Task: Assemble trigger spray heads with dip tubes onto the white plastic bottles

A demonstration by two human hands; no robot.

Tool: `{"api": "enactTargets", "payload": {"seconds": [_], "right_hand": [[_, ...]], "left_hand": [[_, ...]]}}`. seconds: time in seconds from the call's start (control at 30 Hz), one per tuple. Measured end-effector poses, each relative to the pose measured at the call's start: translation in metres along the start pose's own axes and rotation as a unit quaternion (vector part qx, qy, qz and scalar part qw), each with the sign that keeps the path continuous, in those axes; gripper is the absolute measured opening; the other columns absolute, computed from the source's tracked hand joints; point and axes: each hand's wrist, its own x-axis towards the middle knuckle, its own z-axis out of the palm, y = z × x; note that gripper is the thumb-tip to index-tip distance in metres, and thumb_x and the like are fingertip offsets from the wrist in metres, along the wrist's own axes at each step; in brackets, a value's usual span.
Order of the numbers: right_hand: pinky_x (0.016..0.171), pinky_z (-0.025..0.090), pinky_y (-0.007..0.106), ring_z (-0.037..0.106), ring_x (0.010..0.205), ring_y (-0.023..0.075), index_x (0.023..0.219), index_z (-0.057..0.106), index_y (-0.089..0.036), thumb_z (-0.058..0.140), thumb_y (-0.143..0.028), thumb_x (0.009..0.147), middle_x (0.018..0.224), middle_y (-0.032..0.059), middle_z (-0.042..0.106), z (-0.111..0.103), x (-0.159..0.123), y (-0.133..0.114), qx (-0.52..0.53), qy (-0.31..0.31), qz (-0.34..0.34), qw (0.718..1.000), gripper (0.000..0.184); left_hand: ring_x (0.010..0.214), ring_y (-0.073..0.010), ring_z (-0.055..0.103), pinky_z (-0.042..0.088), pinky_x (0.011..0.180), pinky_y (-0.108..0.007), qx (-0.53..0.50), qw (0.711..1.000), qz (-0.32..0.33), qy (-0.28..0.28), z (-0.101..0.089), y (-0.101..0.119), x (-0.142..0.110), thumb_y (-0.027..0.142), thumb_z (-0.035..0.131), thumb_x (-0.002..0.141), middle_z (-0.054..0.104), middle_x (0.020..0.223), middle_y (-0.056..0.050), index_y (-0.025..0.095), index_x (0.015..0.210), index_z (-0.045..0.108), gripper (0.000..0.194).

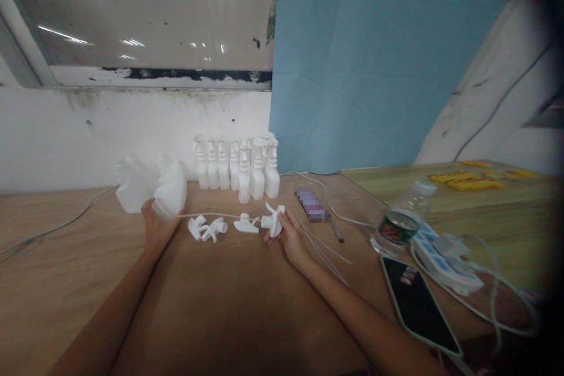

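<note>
My right hand (288, 238) grips a white trigger spray head (273, 221) in its fingers. A thin white tube (220, 214) reaches leftward from that head. My left hand (157, 220) is closed around the lower part of a white plastic bottle (171, 185), which is blurred and stands among other bare bottles (134, 185). Between my hands, loose spray heads (214, 229) lie on the table, with another spray head (247, 223) nearer my right hand. Several thin tubes (324, 252) rest just right of my right hand.
Several white spray bottles (244, 173) with heads on stand against the wall. To the right are a pixelated phone (312, 204), a pen-like stick (337, 230), a water bottle (399, 226), a dark phone (418, 302) and a power strip (445, 261) with cables. Yellow packets (467, 179) lie farther back.
</note>
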Motion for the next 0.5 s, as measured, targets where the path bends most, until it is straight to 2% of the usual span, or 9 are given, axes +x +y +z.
{"api": "enactTargets", "payload": {"seconds": [0.03,0.1,0.2,0.33,0.5], "right_hand": [[0.032,0.045,0.023,0.059,0.036,0.0141,0.09,0.048,-0.022,0.061,-0.053,0.081,0.062,-0.0043,0.064,-0.003,0.003,-0.002,-0.003,0.023,-0.019,1.0,0.035],[0.031,0.041,0.02,0.055,0.033,0.0117,0.089,0.047,-0.023,0.061,-0.054,0.081,0.057,-0.0073,0.059,-0.01,0.01,-0.007,-0.005,0.068,-0.056,0.996,0.035],[0.027,0.034,0.017,0.049,0.03,0.0085,0.086,0.046,-0.023,0.063,-0.055,0.079,0.056,-0.0096,0.055,-0.023,0.021,-0.016,-0.001,0.132,-0.104,0.986,0.037],[0.025,0.027,0.015,0.043,0.031,0.0047,0.084,0.046,-0.022,0.063,-0.054,0.078,0.064,-0.0071,0.059,-0.038,0.036,-0.027,0.012,0.195,-0.151,0.969,0.037],[0.025,0.029,0.015,0.046,0.037,0.0062,0.083,0.047,-0.022,0.063,-0.053,0.077,0.066,-0.0062,0.058,-0.048,0.046,-0.031,0.014,0.22,-0.178,0.959,0.036]], "left_hand": [[0.131,-0.0316,0.038,0.035,0.109,-0.045,-0.006,0.999,0.033,-0.006,-0.006,0.0,-0.008,0.049,0.078,0.061,0.03,0.142,-0.015,0.021,0.135,0.023,0.096],[0.133,-0.031,0.036,0.035,0.109,-0.046,-0.009,0.99,0.141,-0.014,-0.019,-0.001,-0.022,0.044,0.08,0.062,0.029,0.144,-0.013,0.024,0.132,0.027,0.09],[0.135,-0.0336,0.033,0.035,0.108,-0.052,0.004,0.957,0.29,-0.018,-0.039,-0.001,-0.03,0.036,0.079,0.068,0.029,0.146,-0.014,0.026,0.127,0.034,0.075],[0.137,-0.0343,0.031,0.036,0.108,-0.053,0.03,0.949,0.312,-0.015,-0.054,0.0,-0.024,0.033,0.076,0.072,0.027,0.146,-0.013,0.027,0.129,0.036,0.07],[0.137,-0.0339,0.031,0.035,0.109,-0.053,0.042,0.943,0.33,-0.028,-0.058,-0.006,-0.016,0.033,0.075,0.073,0.027,0.147,-0.014,0.027,0.129,0.038,0.067]]}}
